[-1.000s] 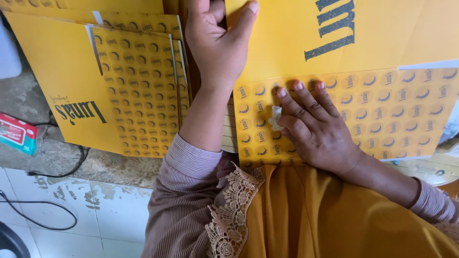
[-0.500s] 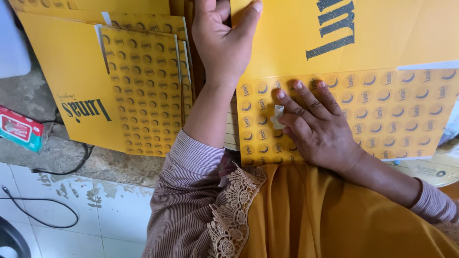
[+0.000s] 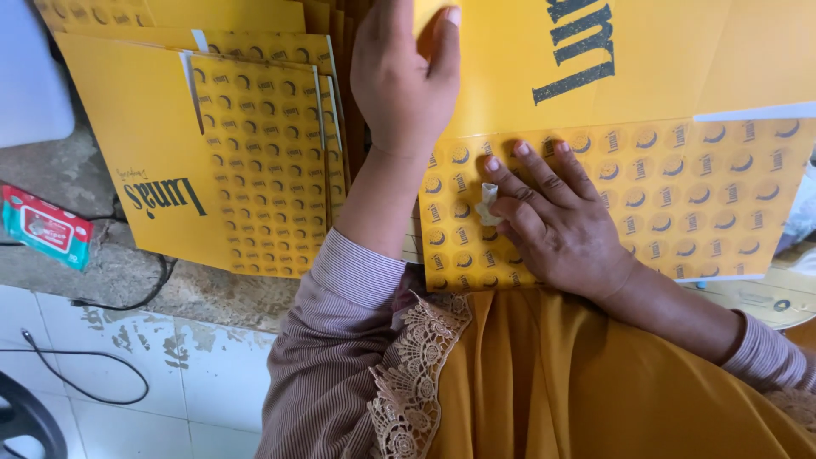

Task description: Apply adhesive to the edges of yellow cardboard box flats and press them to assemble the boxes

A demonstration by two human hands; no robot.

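Observation:
A flat yellow cardboard sheet [image 3: 646,127] with a patterned flap lies in front of me. My left hand [image 3: 401,76] presses flat on its upper left edge, fingers together. My right hand [image 3: 557,223] rests on the patterned flap, fingers spread, with a small crumpled whitish scrap [image 3: 488,204] pinched under the fingertips against the card.
A stack of similar yellow printed sheets [image 3: 229,153] lies to the left on a rough stone ledge [image 3: 59,272]. A small red and teal packet [image 3: 47,228] sits at the left edge. Black cables [image 3: 102,395] run over white tiles below. A round pale object [image 3: 765,297] is at right.
The view has shifted slightly, so the stack on the left appears further right. Both hands stay pressed on the sheet in nearly the same places.

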